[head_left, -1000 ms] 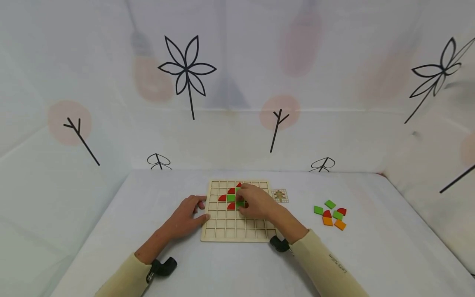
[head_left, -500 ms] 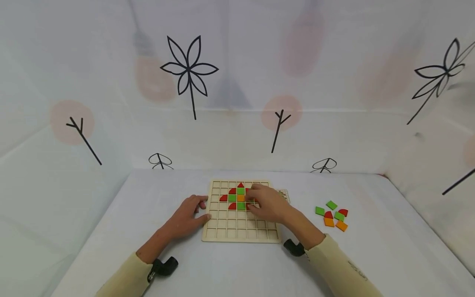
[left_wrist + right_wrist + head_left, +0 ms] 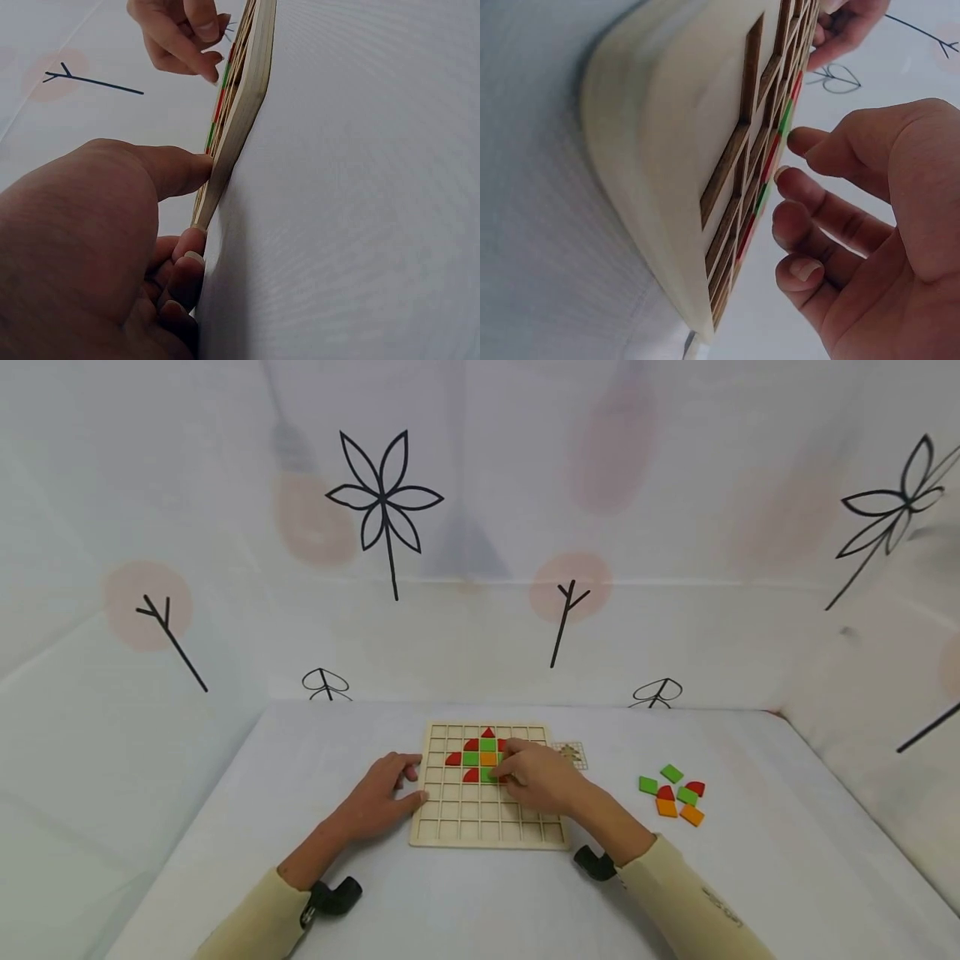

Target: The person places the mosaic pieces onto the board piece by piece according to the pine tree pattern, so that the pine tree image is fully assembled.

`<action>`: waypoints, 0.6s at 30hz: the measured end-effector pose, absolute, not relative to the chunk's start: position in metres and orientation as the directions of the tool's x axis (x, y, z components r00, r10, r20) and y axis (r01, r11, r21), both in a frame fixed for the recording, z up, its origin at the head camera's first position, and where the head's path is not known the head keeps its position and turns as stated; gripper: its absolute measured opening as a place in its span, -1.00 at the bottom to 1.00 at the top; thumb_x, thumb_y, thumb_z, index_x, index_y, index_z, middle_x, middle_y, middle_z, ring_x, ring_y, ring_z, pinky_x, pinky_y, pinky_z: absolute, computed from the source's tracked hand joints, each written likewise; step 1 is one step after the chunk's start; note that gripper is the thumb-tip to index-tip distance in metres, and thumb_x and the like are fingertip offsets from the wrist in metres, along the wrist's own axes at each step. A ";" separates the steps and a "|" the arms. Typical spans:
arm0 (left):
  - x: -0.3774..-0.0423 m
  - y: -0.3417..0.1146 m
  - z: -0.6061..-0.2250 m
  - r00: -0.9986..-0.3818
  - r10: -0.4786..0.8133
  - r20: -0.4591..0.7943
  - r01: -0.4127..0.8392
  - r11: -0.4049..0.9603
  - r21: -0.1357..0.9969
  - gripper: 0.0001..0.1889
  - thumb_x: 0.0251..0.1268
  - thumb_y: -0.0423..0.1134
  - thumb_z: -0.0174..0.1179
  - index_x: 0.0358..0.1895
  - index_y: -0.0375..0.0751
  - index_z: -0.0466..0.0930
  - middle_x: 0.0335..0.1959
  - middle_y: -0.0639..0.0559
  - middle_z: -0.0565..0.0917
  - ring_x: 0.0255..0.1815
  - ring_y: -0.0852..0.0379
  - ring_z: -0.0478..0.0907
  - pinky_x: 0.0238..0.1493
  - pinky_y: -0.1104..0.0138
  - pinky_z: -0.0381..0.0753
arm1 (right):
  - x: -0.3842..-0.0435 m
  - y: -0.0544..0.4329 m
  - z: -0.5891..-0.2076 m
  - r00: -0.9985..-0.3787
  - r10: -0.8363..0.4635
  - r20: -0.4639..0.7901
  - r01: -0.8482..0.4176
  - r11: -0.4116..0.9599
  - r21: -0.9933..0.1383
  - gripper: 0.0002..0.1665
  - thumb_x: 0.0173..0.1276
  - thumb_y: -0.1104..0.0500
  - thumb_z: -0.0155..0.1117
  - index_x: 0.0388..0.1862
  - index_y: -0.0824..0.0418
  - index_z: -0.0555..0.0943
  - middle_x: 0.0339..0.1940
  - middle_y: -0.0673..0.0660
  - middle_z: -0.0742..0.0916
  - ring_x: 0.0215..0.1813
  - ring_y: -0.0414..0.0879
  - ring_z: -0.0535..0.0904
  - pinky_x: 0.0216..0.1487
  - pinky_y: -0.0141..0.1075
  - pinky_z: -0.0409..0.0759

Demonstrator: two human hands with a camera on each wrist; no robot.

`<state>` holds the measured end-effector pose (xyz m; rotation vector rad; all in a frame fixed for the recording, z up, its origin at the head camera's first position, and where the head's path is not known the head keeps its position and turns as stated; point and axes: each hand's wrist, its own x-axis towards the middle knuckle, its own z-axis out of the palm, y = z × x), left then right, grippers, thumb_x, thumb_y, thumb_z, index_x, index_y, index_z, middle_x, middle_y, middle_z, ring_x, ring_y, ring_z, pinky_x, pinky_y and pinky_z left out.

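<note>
A pale wooden grid board lies on the white table. In its upper part sit red, green and orange tiles, with an orange square in the middle and a red tile at the top. My left hand rests at the board's left edge, thumb and fingertips touching it. Over the right side of the tile pattern is my right hand, its index fingertip at a green tile. The right wrist view shows its other fingers loosely bent, gripping nothing. This hand covers some tiles on the right.
Right of the board lies a small card printed with a gridded tree picture, partly behind my right hand. Farther right are several loose tiles, among them a green square, an orange square and a red rounded piece.
My right hand has shifted right across the board, uncovering the orange square, and its index finger has lowered toward the green tile below. My left hand stays at the board's edge.
</note>
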<state>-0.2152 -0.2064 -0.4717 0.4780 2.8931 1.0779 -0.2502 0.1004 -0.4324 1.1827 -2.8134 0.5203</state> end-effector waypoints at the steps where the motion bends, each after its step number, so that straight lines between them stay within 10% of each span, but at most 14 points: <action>1: -0.215 -0.206 -0.472 -0.953 0.289 0.088 0.276 0.715 0.642 -0.37 0.47 -0.14 0.36 0.50 -0.29 0.44 -0.07 0.15 0.51 -0.09 0.17 0.37 -0.06 0.26 0.38 | -0.249 0.102 -0.432 -0.710 -0.682 0.177 -0.700 0.652 -0.291 -0.74 0.43 0.29 0.37 0.00 0.10 0.87 -0.19 -0.03 0.65 -0.28 -0.22 0.46 -0.25 -0.35 0.52; 18: -0.214 -0.206 -0.471 -0.951 0.293 0.096 0.285 0.717 0.637 -0.38 0.47 -0.16 0.36 0.49 -0.30 0.44 -0.07 0.15 0.51 -0.08 0.18 0.37 -0.04 0.25 0.39 | -0.235 0.160 -0.433 -0.800 -0.555 0.230 -0.600 0.739 -0.306 -0.80 0.38 0.30 0.42 -0.05 0.12 0.78 -0.14 -0.04 0.67 -0.33 -0.22 0.49 -0.25 -0.35 0.56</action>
